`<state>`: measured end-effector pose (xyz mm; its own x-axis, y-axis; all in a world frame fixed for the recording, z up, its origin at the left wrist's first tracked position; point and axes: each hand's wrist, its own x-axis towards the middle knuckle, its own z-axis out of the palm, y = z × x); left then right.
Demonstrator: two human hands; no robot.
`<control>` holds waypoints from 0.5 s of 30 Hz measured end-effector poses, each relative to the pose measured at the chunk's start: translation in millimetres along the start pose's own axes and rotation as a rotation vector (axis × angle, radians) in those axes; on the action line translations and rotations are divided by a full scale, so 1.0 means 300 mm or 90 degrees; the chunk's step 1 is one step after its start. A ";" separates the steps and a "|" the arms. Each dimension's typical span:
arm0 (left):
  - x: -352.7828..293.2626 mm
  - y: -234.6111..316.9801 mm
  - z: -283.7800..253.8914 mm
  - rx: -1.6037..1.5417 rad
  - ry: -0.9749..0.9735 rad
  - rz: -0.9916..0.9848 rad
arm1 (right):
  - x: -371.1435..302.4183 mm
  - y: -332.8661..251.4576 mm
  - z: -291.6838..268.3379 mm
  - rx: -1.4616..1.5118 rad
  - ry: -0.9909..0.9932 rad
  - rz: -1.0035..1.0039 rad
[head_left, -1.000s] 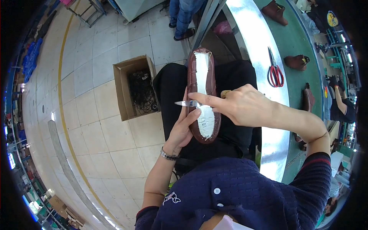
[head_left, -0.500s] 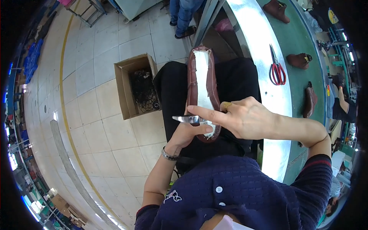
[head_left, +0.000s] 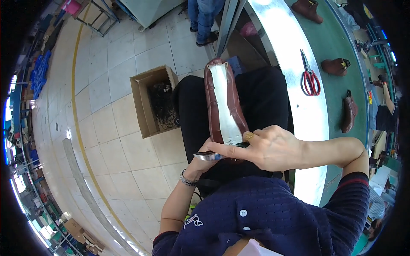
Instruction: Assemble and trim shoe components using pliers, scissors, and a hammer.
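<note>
The knife (head_left: pixel 207 156), grasped by the right hand (head_left: pixel 273 151), has been drawn toward the near end of the brown shoe (head_left: pixel 213 113), so trimming there may be judged. Above the lap (head_left: pixel 265 102), the shoe is held by the left hand (head_left: pixel 197 165). Scissors (head_left: pixel 311 81) are laid on the right worktop (head_left: pixel 311 123); at left, a carton (head_left: pixel 142 106) is placed on floor tiles (head_left: pixel 124 153).

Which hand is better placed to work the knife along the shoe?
Probably the right hand: it grips the knife at the near end of the shoe. The left hand is at that same end, apparently busy steadying the shoe.
</note>
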<state>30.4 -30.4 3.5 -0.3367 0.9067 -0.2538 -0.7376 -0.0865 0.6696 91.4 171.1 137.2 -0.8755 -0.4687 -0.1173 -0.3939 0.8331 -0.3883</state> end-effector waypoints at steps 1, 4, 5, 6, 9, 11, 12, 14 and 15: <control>0.011 0.012 0.006 0.028 0.011 -0.052 | 0.005 0.015 -0.001 -0.003 0.005 0.002; 0.049 0.048 0.012 0.113 0.020 -0.133 | 0.049 0.125 -0.004 0.053 -0.029 0.124; 0.069 0.064 0.000 0.121 0.019 -0.127 | 0.040 0.133 -0.011 0.047 -0.022 0.121; 0.098 0.082 -0.024 -0.011 0.064 -0.127 | 0.036 0.148 -0.016 0.043 0.024 0.139; 0.202 0.170 -0.012 -0.127 0.167 -0.111 | -0.019 0.151 -0.015 0.130 0.114 0.185; 0.254 0.194 -0.011 -0.017 0.136 -0.203 | -0.082 0.138 -0.033 0.277 0.233 0.257; 0.254 0.195 -0.001 -0.016 0.136 -0.200 | -0.114 0.134 -0.040 0.397 0.210 0.381; 0.236 0.197 0.034 0.001 0.141 -0.155 | -0.189 0.150 -0.014 0.520 0.246 0.399; 0.221 0.199 0.056 0.000 0.141 -0.162 | -0.228 0.155 0.002 0.649 0.282 0.424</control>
<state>-26.2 31.3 38.4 -0.2605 0.7877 -0.5583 -0.8142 0.1315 0.5655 133.3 241.7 126.7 -0.9143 0.2468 -0.3213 0.3685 0.1770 -0.9126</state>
